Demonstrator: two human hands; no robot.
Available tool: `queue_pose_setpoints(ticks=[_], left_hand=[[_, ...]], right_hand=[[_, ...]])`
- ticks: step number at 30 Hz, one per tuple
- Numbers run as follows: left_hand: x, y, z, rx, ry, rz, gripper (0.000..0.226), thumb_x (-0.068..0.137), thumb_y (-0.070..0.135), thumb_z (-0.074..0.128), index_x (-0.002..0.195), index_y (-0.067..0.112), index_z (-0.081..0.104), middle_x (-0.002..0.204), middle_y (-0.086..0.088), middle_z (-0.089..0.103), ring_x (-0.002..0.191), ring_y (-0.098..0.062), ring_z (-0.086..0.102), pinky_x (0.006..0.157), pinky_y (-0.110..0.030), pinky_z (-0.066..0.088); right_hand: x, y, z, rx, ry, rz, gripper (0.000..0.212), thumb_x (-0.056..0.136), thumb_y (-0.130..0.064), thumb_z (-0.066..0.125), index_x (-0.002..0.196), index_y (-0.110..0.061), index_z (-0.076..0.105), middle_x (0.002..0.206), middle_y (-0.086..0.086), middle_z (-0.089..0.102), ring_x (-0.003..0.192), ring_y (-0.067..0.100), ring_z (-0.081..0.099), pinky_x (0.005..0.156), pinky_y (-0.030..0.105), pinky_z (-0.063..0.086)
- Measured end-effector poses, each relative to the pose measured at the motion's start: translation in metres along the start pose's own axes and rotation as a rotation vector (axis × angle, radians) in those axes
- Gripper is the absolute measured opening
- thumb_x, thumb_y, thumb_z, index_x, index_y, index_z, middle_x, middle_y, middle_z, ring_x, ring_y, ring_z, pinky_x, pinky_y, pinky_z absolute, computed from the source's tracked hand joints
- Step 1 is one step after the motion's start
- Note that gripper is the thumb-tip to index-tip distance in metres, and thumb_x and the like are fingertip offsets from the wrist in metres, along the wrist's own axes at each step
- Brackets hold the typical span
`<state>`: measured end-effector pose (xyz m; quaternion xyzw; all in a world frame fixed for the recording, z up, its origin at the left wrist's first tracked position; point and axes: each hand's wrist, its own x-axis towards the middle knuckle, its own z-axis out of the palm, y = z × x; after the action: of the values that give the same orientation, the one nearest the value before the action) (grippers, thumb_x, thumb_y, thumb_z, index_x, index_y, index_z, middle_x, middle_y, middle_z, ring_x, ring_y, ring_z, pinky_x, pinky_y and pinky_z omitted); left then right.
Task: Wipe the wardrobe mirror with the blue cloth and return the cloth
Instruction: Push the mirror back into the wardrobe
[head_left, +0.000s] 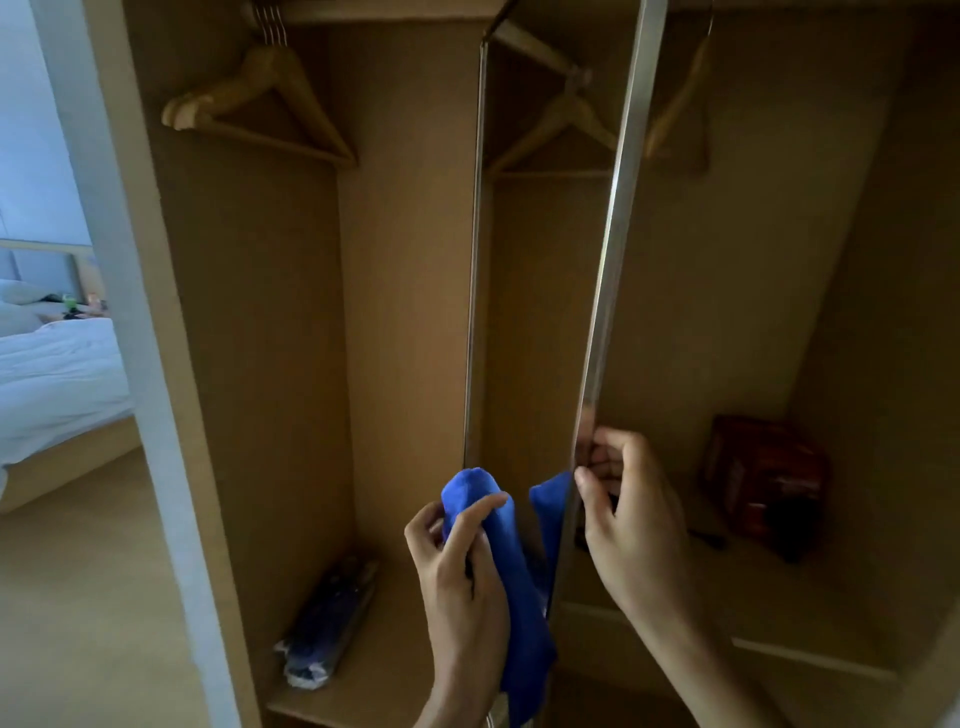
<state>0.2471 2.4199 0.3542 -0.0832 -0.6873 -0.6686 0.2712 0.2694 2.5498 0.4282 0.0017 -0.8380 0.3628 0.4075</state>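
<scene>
1. Left hand (457, 566) is gripping the blue cloth (514, 597), fingers and thumb curled round the bunched fabric, which is hanging down just in front of the mirror's lower part.
2. Right hand (628, 514) is holding the metal edge (608, 291) of the mirror (540, 312), with its fingers wrapping round the frame.
3. Wiping is probably only starting, as the cloth is sitting low and I cannot tell whether it is touching the glass.
4. Fingertips curling over the frame are risking fresh smudges on the glass.
5. Pressing with the cloth is likely to swing the angled panel unless the right hand is bracing it.
6. Bunched fabric is wiping poorly, and streaks may be staying behind.
7. Wooden hangers (260, 98) are hanging close above, so a high stroke could be knocking them.
</scene>
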Motion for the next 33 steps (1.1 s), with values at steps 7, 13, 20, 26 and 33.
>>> queue_pose_setpoints(ticks=[7,13,20,26,33], left_hand=[[0.026,0.019,-0.003,0.013,-0.046,0.154,0.037,0.102,0.023,0.058,0.105,0.058,0.067,0.135,0.019,0.036,0.125,-0.002,0.046,0.098,-0.035,0.052],[0.037,0.016,-0.009,0.083,-0.111,0.237,0.031,0.087,0.044,0.073,0.116,0.052,0.066,0.142,0.024,0.028,0.137,-0.009,0.039,0.106,-0.029,0.045],[0.059,0.008,-0.024,0.118,-0.087,0.302,0.029,0.086,0.047,0.072,0.115,0.052,0.067,0.141,0.03,0.026,0.136,-0.01,0.039,0.107,-0.029,0.041],[0.073,0.001,-0.035,0.103,-0.118,0.295,0.038,0.081,0.064,0.061,0.115,0.05,0.069,0.142,0.03,0.025,0.136,-0.008,0.038,0.108,-0.025,0.037],[0.08,-0.003,-0.034,0.061,-0.173,0.327,0.031,0.081,0.062,0.063,0.113,0.062,0.064,0.142,0.03,0.026,0.136,-0.001,0.036,0.104,-0.021,0.037]], right_hand=[[0.003,-0.011,0.011,0.034,-0.036,-0.03,0.025,0.097,-0.025,0.062,0.121,-0.022,0.061,0.104,-0.015,0.067,0.094,-0.004,0.063,0.08,0.009,0.05],[0.005,-0.021,0.023,0.03,-0.081,-0.022,0.026,0.095,-0.033,0.066,0.12,-0.025,0.065,0.102,-0.015,0.069,0.094,-0.002,0.065,0.08,0.016,0.055],[0.007,-0.033,0.041,0.05,-0.106,-0.038,0.02,0.094,-0.036,0.065,0.114,-0.035,0.064,0.099,-0.022,0.069,0.095,-0.008,0.064,0.08,0.009,0.051],[0.007,-0.039,0.051,0.075,-0.065,-0.057,0.017,0.093,-0.034,0.068,0.103,-0.045,0.059,0.093,-0.024,0.069,0.09,-0.005,0.066,0.074,0.012,0.052],[0.005,-0.035,0.056,0.074,-0.042,-0.014,0.019,0.091,-0.046,0.062,0.11,-0.046,0.058,0.097,-0.024,0.069,0.094,-0.006,0.065,0.077,0.015,0.054]])
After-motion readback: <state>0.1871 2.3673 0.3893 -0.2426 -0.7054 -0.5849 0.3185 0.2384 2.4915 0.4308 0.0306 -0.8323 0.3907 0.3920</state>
